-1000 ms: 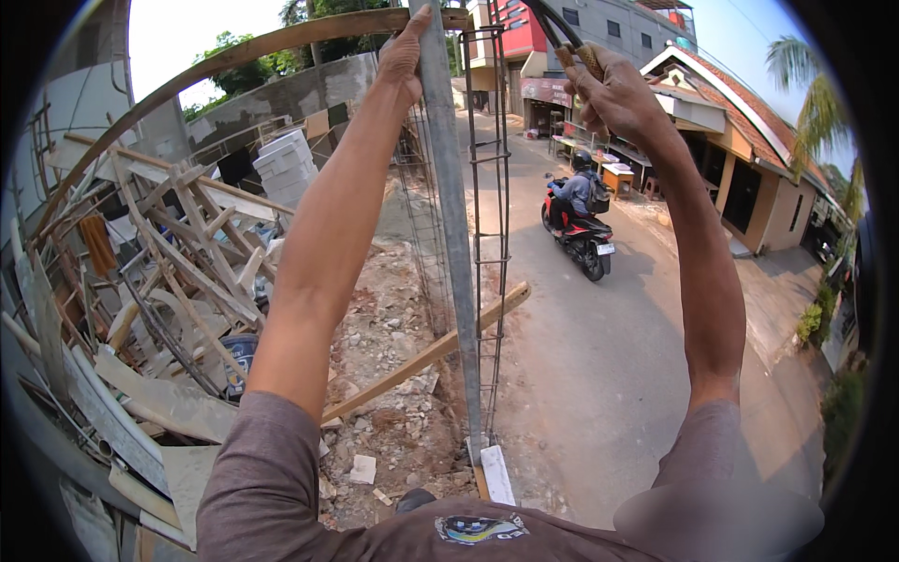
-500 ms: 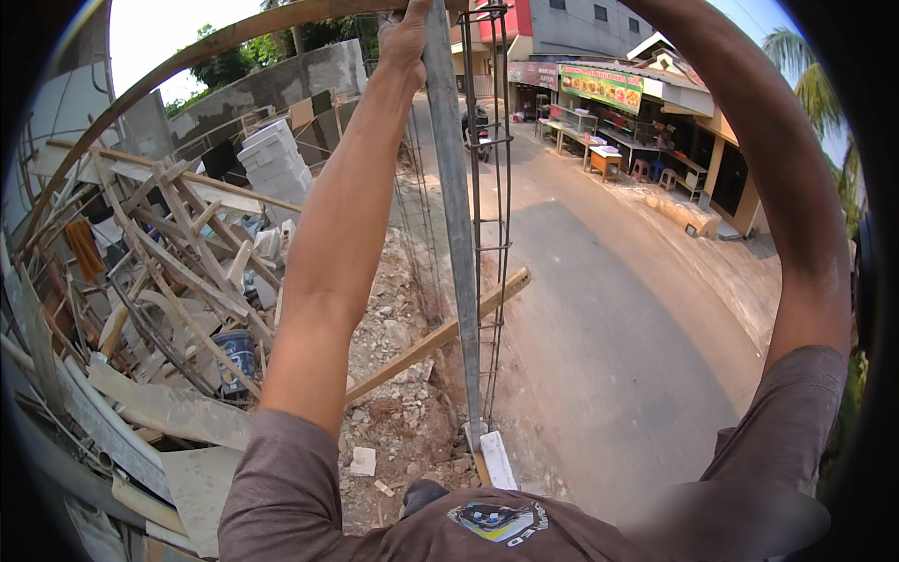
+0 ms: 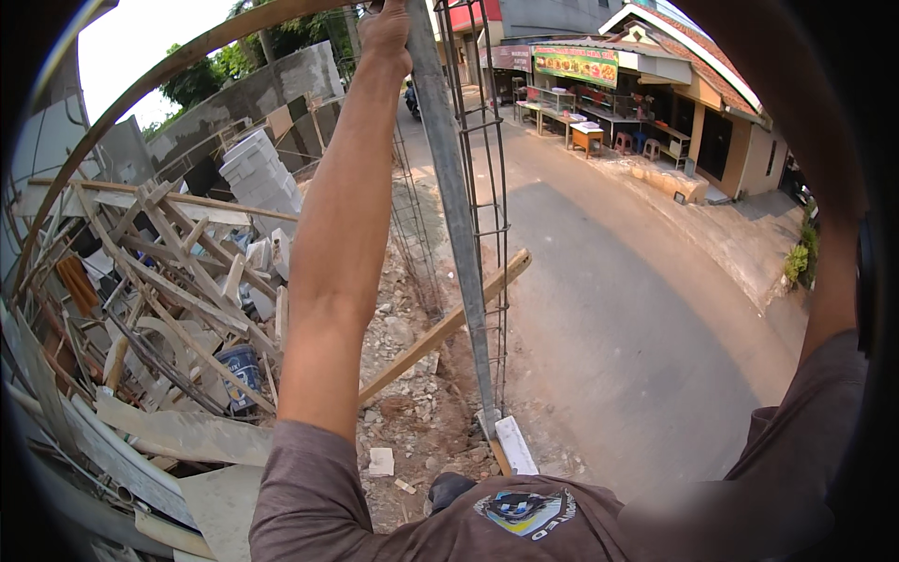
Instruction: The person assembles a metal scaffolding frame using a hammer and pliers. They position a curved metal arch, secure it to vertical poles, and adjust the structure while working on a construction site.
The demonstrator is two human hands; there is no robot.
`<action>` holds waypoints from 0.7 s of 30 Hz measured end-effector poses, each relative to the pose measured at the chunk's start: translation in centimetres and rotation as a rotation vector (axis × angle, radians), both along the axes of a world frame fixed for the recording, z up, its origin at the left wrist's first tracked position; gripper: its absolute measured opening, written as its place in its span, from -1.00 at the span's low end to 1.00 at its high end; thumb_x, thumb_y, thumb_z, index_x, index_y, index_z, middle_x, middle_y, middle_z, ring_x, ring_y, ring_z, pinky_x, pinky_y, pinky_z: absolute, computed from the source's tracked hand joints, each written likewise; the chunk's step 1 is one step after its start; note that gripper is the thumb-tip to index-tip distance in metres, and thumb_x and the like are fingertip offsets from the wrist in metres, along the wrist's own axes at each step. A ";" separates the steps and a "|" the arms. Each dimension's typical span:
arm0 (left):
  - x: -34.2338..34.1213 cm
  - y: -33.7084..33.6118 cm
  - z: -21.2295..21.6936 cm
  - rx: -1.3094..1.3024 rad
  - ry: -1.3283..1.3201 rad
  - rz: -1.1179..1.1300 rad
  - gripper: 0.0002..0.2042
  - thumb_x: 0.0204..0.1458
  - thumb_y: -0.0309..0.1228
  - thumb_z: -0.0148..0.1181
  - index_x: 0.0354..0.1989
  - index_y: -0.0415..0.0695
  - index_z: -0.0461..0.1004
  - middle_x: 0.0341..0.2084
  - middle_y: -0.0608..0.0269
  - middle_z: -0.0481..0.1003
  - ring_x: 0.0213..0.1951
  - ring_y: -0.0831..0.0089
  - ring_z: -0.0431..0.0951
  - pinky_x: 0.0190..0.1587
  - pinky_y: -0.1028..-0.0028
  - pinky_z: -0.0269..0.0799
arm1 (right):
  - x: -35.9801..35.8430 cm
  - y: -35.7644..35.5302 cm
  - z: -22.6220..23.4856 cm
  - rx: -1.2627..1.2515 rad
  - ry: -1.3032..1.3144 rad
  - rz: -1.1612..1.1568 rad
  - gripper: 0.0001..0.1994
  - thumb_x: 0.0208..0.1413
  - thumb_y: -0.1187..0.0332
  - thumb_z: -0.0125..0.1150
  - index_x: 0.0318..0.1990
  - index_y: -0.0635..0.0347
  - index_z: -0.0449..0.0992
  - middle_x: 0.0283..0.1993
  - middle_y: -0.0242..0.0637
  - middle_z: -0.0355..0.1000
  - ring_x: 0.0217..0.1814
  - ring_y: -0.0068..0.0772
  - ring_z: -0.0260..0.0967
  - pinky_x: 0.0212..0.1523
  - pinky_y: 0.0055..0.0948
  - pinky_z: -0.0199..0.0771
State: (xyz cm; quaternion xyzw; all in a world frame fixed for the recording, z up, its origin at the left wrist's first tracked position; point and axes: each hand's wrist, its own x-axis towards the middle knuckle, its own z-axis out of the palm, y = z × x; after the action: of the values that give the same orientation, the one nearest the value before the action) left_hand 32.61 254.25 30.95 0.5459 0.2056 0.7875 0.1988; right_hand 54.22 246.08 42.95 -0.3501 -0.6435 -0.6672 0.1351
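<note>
The left hand (image 3: 386, 33) is raised at the top edge of the view, its fingers wrapped around a flat grey metal bar (image 3: 456, 215) near its upper end; only the lower part of the hand is seen, so the grip is judged from the curl of the knuckles. The bar is smooth, dull and straight, and it runs down to a pale rectangular block (image 3: 516, 444) on the rubble. Just beside it, on its right, a cage of thin rusty rebar (image 3: 487, 159) is seen, built of long rods tied by square stirrups. A rough wooden plank (image 3: 448, 327) is leaned diagonally behind the bar. The right hand is out of view above the frame; only the right forearm (image 3: 824, 187) is shown, so the state of its fingers cannot be told. Broken stones and reddish earth (image 3: 412, 393) are spread below, with a heap of splintered timber (image 3: 169, 281) to the left and a smooth asphalt road (image 3: 618, 309) to the right.
</note>
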 end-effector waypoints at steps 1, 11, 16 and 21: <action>0.0 0.0 0.1 -0.012 -0.021 0.046 -0.63 0.15 0.01 0.38 -0.22 -0.07 0.60 -0.56 0.44 0.45 -0.60 0.55 0.39 -0.60 0.48 0.30 | 0.2 0.0 0.0 -0.010 0.001 0.000 -0.78 0.15 0.39 0.23 -0.08 0.12 0.69 -0.05 -0.19 0.62 0.03 -0.19 0.61 -0.11 -0.04 0.68; 0.9 -1.1 0.1 -0.009 -0.025 -0.011 -0.61 0.17 0.03 0.33 -0.33 -0.08 0.56 -0.62 0.44 0.43 -0.66 0.56 0.38 -0.65 0.45 0.30 | 0.9 0.8 -0.4 -0.075 -0.004 0.033 -0.82 0.13 0.40 0.23 -0.18 0.16 0.71 -0.17 -0.19 0.66 -0.07 -0.20 0.65 -0.17 -0.17 0.70; 1.2 -1.3 -0.2 -0.057 -0.016 0.039 -0.63 0.21 0.02 0.30 -0.35 -0.06 0.55 -0.64 0.44 0.42 -0.68 0.57 0.38 -0.67 0.47 0.29 | 1.7 1.8 -0.4 -0.102 -0.015 0.064 -0.84 0.13 0.41 0.21 -0.25 0.19 0.71 -0.26 -0.18 0.67 -0.14 -0.20 0.67 -0.20 -0.23 0.71; 1.0 -0.8 -0.3 -0.020 -0.017 0.028 -0.62 0.21 0.02 0.29 -0.34 -0.08 0.57 -0.63 0.42 0.44 -0.67 0.56 0.40 -0.67 0.46 0.31 | 2.5 2.6 -0.9 -0.183 0.139 0.205 -0.80 0.16 0.38 0.13 -0.34 0.22 0.68 -0.31 -0.13 0.65 -0.22 -0.18 0.65 -0.25 -0.20 0.68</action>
State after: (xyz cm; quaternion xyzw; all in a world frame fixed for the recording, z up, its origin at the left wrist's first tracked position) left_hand 33.61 253.43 30.68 0.5344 0.2195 0.7926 0.1950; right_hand 56.76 248.71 42.02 -0.3388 -0.7231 -0.5626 0.2140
